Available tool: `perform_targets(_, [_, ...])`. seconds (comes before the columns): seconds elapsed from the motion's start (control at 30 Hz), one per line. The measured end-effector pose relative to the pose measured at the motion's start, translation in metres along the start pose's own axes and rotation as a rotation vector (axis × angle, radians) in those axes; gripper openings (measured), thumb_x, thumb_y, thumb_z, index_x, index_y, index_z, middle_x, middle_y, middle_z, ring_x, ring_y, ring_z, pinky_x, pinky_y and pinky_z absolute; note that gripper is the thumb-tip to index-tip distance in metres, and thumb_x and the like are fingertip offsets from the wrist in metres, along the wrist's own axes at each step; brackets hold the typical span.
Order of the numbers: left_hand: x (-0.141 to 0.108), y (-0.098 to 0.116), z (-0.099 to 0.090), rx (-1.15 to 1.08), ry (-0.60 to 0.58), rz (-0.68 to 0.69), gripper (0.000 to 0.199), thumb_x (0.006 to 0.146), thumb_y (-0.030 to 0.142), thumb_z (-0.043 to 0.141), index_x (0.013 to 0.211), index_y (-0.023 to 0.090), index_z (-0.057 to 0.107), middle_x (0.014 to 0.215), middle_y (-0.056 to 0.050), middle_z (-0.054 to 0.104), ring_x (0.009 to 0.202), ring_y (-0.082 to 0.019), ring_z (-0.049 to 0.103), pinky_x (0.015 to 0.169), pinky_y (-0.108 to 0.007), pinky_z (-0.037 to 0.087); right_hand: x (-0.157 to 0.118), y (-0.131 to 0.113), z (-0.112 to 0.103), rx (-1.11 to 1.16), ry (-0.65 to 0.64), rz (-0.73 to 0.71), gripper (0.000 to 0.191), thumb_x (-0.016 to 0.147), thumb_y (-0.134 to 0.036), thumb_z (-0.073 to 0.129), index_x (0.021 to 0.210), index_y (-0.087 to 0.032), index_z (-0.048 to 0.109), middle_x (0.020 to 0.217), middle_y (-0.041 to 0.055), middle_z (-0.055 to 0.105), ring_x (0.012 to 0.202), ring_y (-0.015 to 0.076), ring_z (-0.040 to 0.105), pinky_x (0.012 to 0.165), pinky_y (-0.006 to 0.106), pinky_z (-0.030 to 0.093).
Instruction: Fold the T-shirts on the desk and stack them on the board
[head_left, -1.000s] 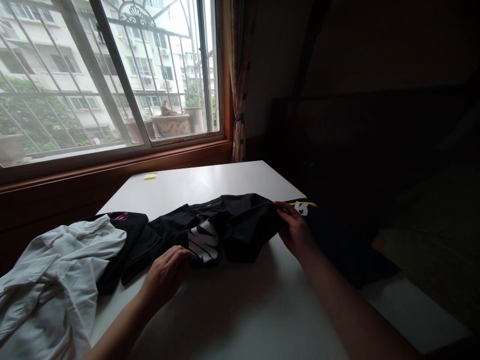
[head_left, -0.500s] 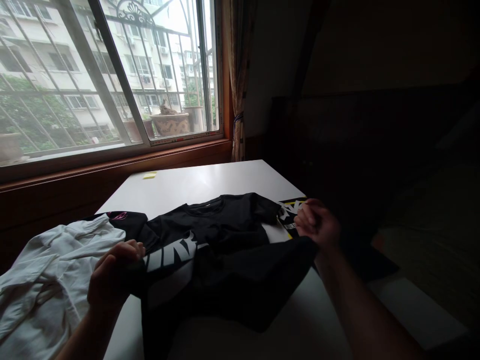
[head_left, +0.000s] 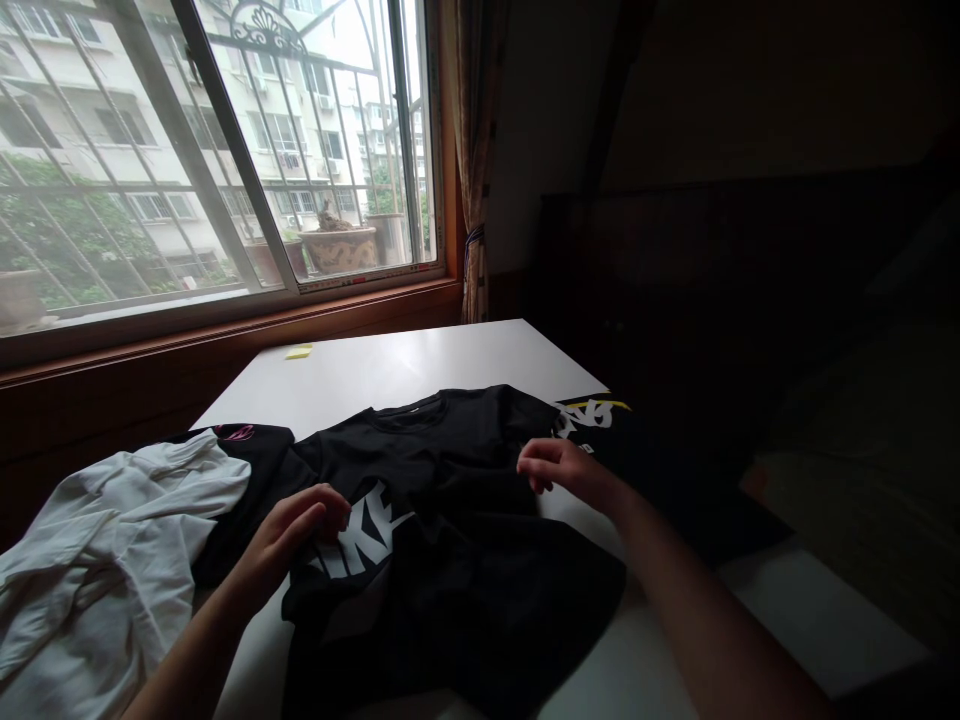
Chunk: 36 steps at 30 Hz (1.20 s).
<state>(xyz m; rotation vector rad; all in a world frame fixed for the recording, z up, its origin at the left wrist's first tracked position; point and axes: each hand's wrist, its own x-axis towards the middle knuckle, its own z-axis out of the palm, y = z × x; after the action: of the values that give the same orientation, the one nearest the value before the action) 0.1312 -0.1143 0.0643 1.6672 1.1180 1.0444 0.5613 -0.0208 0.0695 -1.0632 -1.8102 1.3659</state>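
Note:
A black short-sleeved T-shirt (head_left: 450,480) with large white lettering lies spread on the white table (head_left: 352,370), its collar toward the window. My left hand (head_left: 304,520) hovers at the shirt's left side, beside the lettering. Its fingers are loosely bent and hold nothing. Over the right side, just below the sleeve, is my right hand (head_left: 566,470), fingers half curled with no cloth between them. Whether either hand touches the fabric, I cannot tell. The shirt's lower part sinks into deep shadow.
A crumpled white garment (head_left: 120,550) lies at left, partly over another black garment (head_left: 259,450) with a pink mark. Dark clothing with white and yellow print (head_left: 592,413) lies at the right edge. A yellow slip (head_left: 299,351) is near the far edge, below the window (head_left: 300,150).
Both hands have let go of the shirt's lower edge and moved inward, the left slightly right, the right leftward. The raised cloth has dropped and spread lower on the table.

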Motion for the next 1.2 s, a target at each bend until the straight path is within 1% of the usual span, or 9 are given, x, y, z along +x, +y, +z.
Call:
perform_targets(0.13, [0.009,-0.007,0.01,0.171,-0.226,-0.111,0.038,0.1,0.05,0.05,0.109,0.019,0.071,0.096,-0.007,0.071,0.09,-0.023,0.066,0.081,-0.03,0.051,0.002,0.001,0.013,-0.203,-0.208,0.09,0.03,0.081,-0.048,0.073,0.089,-0.019,0.07,0.08,0.0014,0.07,0.075,0.018,0.064,0.067,0.028,0.046])
perform_targets(0.37, [0.013,-0.007,0.006,0.231,-0.258,-0.125,0.044,0.1,0.054,0.046,0.107,0.019,0.073,0.103,-0.008,0.073,0.097,-0.024,0.067,0.086,-0.031,0.052,0.0,-0.001,0.031,-0.563,-0.304,0.034,0.047,0.067,-0.04,0.086,0.108,-0.026,0.07,0.103,0.0019,0.065,0.092,0.0212,0.062,0.077,0.029,0.049])
perform_targets(0.63, [0.009,-0.009,-0.026,0.27,-0.207,-0.256,0.056,0.098,0.061,0.043,0.117,0.017,0.072,0.102,-0.01,0.077,0.097,-0.027,0.071,0.089,-0.035,0.054,-0.037,0.012,0.014,-0.63,-0.13,0.038,0.039,0.08,-0.027,0.072,0.119,-0.029,0.065,0.12,0.0035,0.059,0.103,0.0211,0.062,0.092,0.032,0.051])
perform_targets(0.8, [0.002,0.02,-0.031,0.501,-0.142,-0.175,0.043,0.095,0.056,0.055,0.121,0.024,0.069,0.11,-0.007,0.075,0.101,-0.027,0.07,0.089,-0.034,0.053,-0.07,0.011,0.007,-0.723,0.133,-0.128,0.034,0.087,-0.025,0.065,0.121,-0.029,0.063,0.124,0.0059,0.059,0.108,0.024,0.061,0.097,0.039,0.05])
perform_targets(0.9, [-0.016,0.048,-0.016,0.743,-0.126,0.022,0.028,0.095,0.05,0.059,0.103,0.027,0.072,0.102,-0.005,0.073,0.093,-0.023,0.069,0.082,-0.029,0.052,-0.093,0.0,0.016,-0.731,0.152,-0.238,0.011,0.088,-0.026,0.066,0.099,-0.026,0.068,0.113,0.0064,0.063,0.109,0.0262,0.059,0.098,0.042,0.049])
perform_targets(1.0, [-0.046,0.059,0.013,0.923,-0.146,0.137,0.025,0.092,0.05,0.064,0.094,0.027,0.07,0.093,-0.004,0.071,0.082,-0.022,0.067,0.075,-0.028,0.053,-0.112,-0.01,0.033,-0.614,-0.08,-0.232,0.005,0.087,-0.03,0.071,0.09,-0.025,0.07,0.103,0.0047,0.065,0.097,0.0219,0.063,0.087,0.034,0.053])
perform_targets(1.07, [-0.068,0.054,0.036,1.017,-0.059,0.234,0.041,0.083,0.055,0.073,0.113,0.027,0.069,0.105,-0.008,0.071,0.092,-0.028,0.068,0.083,-0.035,0.056,-0.119,-0.012,0.047,-0.588,-0.205,-0.215,0.022,0.079,-0.031,0.081,0.099,-0.026,0.072,0.11,0.0038,0.066,0.1,0.0217,0.062,0.088,0.032,0.052])
perform_targets(1.13, [-0.088,0.043,0.056,1.081,0.02,0.255,0.068,0.075,0.054,0.081,0.134,0.029,0.059,0.115,-0.011,0.068,0.096,-0.031,0.068,0.082,-0.038,0.058,-0.122,-0.01,0.061,-0.647,-0.22,-0.21,0.04,0.07,-0.029,0.087,0.108,-0.027,0.071,0.119,0.0042,0.064,0.107,0.0242,0.06,0.093,0.035,0.05])
perform_targets(1.2, [-0.102,0.03,0.071,1.092,0.033,0.173,0.089,0.073,0.044,0.082,0.152,0.034,0.041,0.115,-0.009,0.066,0.091,-0.03,0.069,0.077,-0.038,0.061,-0.121,-0.007,0.072,-0.739,-0.188,-0.213,0.032,0.075,-0.022,0.08,0.105,-0.025,0.071,0.115,0.0048,0.065,0.105,0.0244,0.059,0.091,0.036,0.048])
